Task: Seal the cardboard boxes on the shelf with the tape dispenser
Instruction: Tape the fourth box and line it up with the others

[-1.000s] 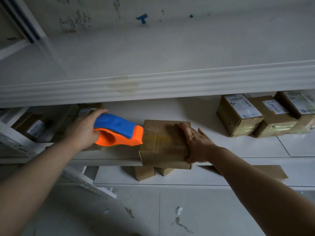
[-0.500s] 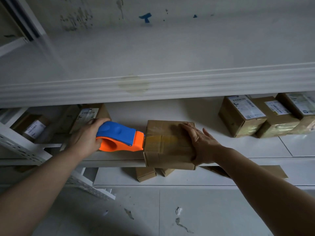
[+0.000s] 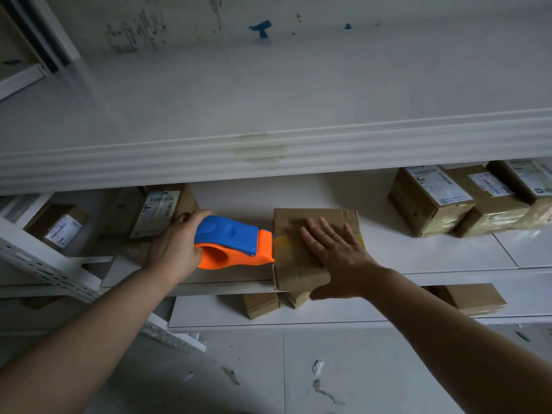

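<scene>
The cardboard box (image 3: 298, 273) sits at the front edge of the middle shelf (image 3: 418, 255), its near corner just over the lip. My right hand (image 3: 334, 249) lies flat on its top, fingers straight and spread, pressing down. My left hand (image 3: 176, 249) is wrapped round the handle of the tape dispenser (image 3: 233, 240), and the orange nose butts the box's left edge. A glossy yellowish strip of tape (image 3: 283, 243) shows on the top beside the nose, running under my palm. I'd say this strip is laid or nearly so and needs cutting and smoothing.

To the right, three labelled boxes (image 3: 430, 198) stand together, shiny on their sides, so probably taped. On the left, two more labelled boxes (image 3: 158, 210) sit in shadow; whether they are sealed I can't tell. Plain boxes (image 3: 261, 304) wait on the lower shelf, likely yet to do.

The shelving is white metal, the upper shelf's lip (image 3: 268, 153) stained. Below is a pale tiled floor (image 3: 209, 369) with scraps on it. The light is dim.
</scene>
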